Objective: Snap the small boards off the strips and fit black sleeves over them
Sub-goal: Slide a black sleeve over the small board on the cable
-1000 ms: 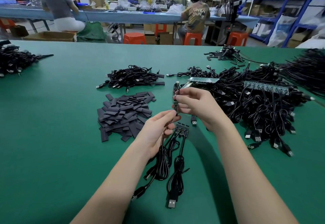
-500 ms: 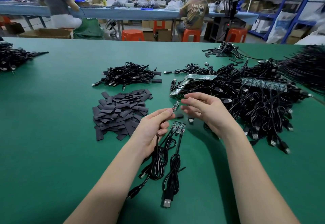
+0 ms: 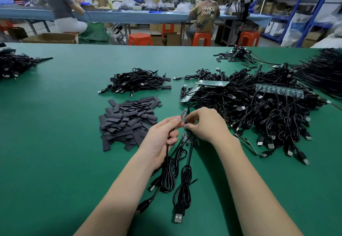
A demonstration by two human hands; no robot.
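My left hand (image 3: 163,135) pinches a small board (image 3: 184,113) on the end of a black cable, the board sticking up past my fingertips. My right hand (image 3: 205,124) has its fingers curled and meets the left fingertips just below that board; what it pinches is hidden. Under both hands lie small boards (image 3: 187,137) with cables (image 3: 182,183) ending in USB plugs. A pile of flat black sleeves (image 3: 127,120) lies left of my hands. Green board strips (image 3: 212,83) (image 3: 279,90) rest on a big heap of cables (image 3: 259,109) to the right.
A smaller bundle of sleeved cables (image 3: 137,82) lies behind the sleeve pile. More cables sit at the far left (image 3: 13,65) and far right (image 3: 322,69) of the green table (image 3: 55,143). People sit at a bench beyond the table's far edge.
My right hand has closed in on the left fingertips and curled its fingers. The small board stays pinched in my left hand, now lower and nearer the loose boards.
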